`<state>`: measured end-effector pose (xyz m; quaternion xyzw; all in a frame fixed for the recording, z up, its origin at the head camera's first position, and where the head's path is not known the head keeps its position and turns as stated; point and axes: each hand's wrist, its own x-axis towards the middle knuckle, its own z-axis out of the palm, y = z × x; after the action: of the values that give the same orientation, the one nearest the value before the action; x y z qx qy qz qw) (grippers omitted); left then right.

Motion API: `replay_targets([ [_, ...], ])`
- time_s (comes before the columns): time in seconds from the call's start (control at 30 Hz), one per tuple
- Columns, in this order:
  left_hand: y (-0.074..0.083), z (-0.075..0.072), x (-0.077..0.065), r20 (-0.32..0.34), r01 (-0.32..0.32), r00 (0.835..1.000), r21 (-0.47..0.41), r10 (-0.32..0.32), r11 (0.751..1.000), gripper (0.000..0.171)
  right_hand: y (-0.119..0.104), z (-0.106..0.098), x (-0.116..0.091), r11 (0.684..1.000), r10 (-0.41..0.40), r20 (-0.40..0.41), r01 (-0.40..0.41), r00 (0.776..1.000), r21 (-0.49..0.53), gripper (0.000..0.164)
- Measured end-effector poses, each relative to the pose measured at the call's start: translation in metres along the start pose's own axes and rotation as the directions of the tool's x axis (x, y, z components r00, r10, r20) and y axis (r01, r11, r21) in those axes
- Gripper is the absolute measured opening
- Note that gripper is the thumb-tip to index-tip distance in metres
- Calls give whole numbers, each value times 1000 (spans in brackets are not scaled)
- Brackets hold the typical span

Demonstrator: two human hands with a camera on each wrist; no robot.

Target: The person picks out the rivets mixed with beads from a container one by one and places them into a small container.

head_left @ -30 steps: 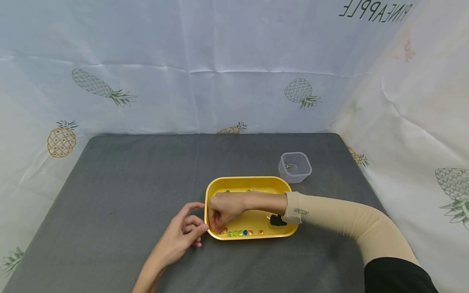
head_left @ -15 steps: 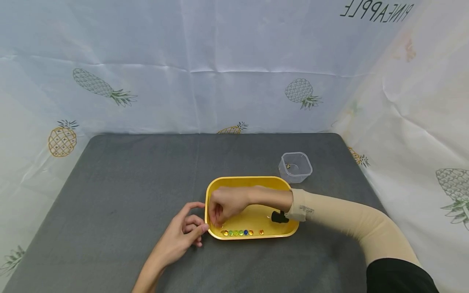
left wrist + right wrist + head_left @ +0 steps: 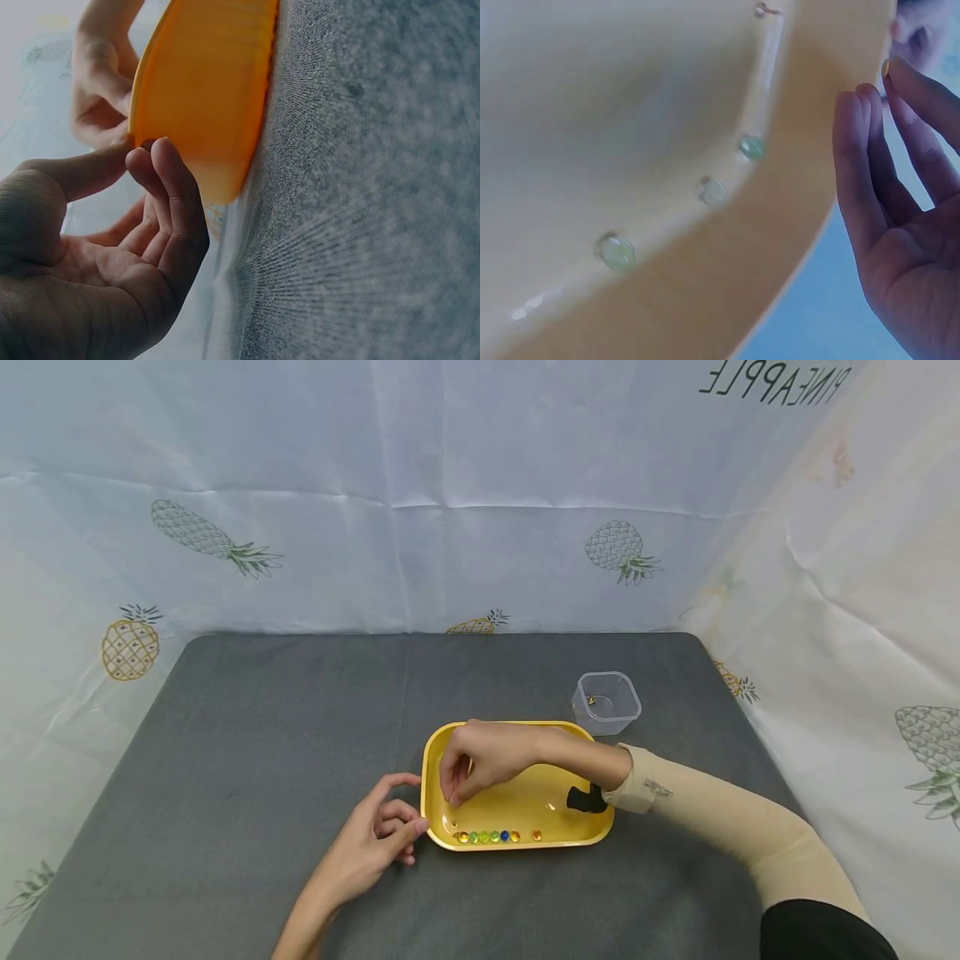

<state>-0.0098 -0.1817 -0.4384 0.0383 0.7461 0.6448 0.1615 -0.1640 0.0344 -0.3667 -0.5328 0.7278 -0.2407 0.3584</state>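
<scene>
In the head view my left hand (image 3: pixel 363 847) rests against the left end of a yellow tray (image 3: pixel 517 844). Its thumb and index fingertip touch the rim a little apart, with the other fingers loosely bent. Above the tray's left part, my right hand (image 3: pixel 487 760) pinches a tiny gold-coloured piece (image 3: pixel 886 69) between thumb and finger, seen in the right wrist view; its exact kind is too small to tell. Several glass marbles, among them a blue marble (image 3: pixel 505 837), lie along the tray's near wall. Another small gold-coloured piece (image 3: pixel 454 823) lies near the near-left corner.
A clear plastic container (image 3: pixel 606 703) stands behind the tray's far right corner, with a small gold-coloured piece (image 3: pixel 591 699) inside. Green marbles (image 3: pixel 617 252) show along the tray's far wall in the right wrist view. Grey cloth (image 3: pixel 300 718) covers the table.
My right hand has risen from the tray's near-left corner and moved away from me and slightly right, uncovering a small gold-coloured piece there. My left hand has stayed at the rim.
</scene>
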Motion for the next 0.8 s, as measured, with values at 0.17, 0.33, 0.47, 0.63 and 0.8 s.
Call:
replay_targets([
  [0.17,1,0,1,-3,25,1000,8,-25,1000,56,-4,-10,-13,1000,-11,-56,11,998,15,5],
  [0.33,2,0,1,-12,40,999,9,-40,999,56,-7,-19,-26,999,-11,-112,15,994,36,1],
  [0.47,2,1,1,-18,47,999,11,-47,999,55,-9,-23,-34,998,-10,-154,19,988,57,5],
  [0.63,2,1,1,-24,61,998,11,-61,998,56,-12,-27,-46,997,-4,-211,22,977,80,7],
  [0.8,2,2,1,-28,60,998,8,-59,998,56,-14,-32,-59,994,-8,-279,37,960,101,10],
])
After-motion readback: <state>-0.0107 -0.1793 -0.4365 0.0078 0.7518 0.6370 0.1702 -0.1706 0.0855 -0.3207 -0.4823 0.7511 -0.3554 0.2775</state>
